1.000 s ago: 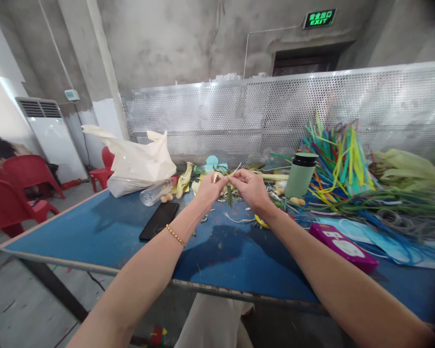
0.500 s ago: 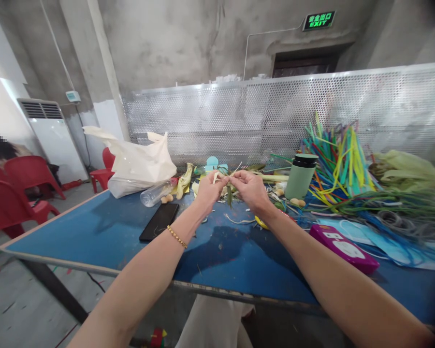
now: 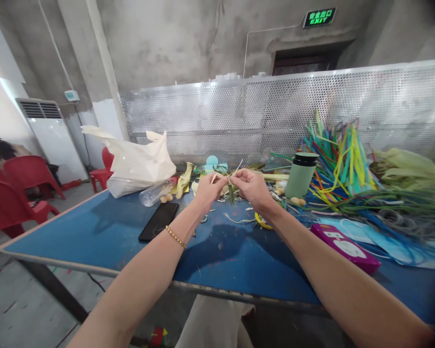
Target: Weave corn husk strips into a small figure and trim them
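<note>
In the head view, pinching thin plant strips (image 3: 232,196) in the grip of the left hand (image 3: 210,188) and the right hand (image 3: 253,187), both held close together above the table (image 3: 105,237), toward its far edge. Can also see a white bag (image 3: 141,159) near the far left corner, a black phone (image 3: 158,222) between the bag and the front edge, and a green cup (image 3: 300,178) to the right of the right hand.

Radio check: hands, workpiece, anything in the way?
Left hand, right hand: both pinching thin leafy piece. Green end hanging between them. Green tumbler to the right, black phone to the left; neither touching hands.
</note>
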Demonstrator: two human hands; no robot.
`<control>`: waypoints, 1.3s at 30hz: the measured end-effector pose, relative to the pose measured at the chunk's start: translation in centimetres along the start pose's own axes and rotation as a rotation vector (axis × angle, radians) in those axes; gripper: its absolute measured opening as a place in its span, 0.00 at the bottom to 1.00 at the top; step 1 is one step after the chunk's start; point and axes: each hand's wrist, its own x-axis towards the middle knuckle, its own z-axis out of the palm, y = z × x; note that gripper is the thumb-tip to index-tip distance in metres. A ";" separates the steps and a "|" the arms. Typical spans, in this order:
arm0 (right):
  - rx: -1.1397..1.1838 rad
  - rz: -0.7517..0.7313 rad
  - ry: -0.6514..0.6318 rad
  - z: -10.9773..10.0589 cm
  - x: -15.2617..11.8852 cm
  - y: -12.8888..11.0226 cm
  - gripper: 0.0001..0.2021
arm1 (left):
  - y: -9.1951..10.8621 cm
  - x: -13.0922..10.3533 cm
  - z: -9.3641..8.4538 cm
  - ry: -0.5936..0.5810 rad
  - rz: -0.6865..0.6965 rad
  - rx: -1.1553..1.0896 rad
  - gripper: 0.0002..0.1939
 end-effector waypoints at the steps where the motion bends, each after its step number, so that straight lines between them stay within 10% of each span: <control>1: -0.019 -0.008 -0.001 0.0 0.0 0.0 0.17 | -0.1 0.0 0.0 0.007 0.020 0.018 0.19; 18: 0.147 0.140 -0.024 0.3 -0.1 -0.6 0.17 | 0.1 0.2 -0.4 -0.123 -0.007 -0.081 0.24; 25: 0.302 0.185 0.152 -0.3 0.3 -0.2 0.18 | -1.1 1.1 -1.0 -0.161 -0.075 -0.068 0.25; 39: -0.106 0.154 -0.035 -0.7 0.1 1.1 0.15 | -2.3 1.0 -0.9 -0.194 -0.116 -0.115 0.16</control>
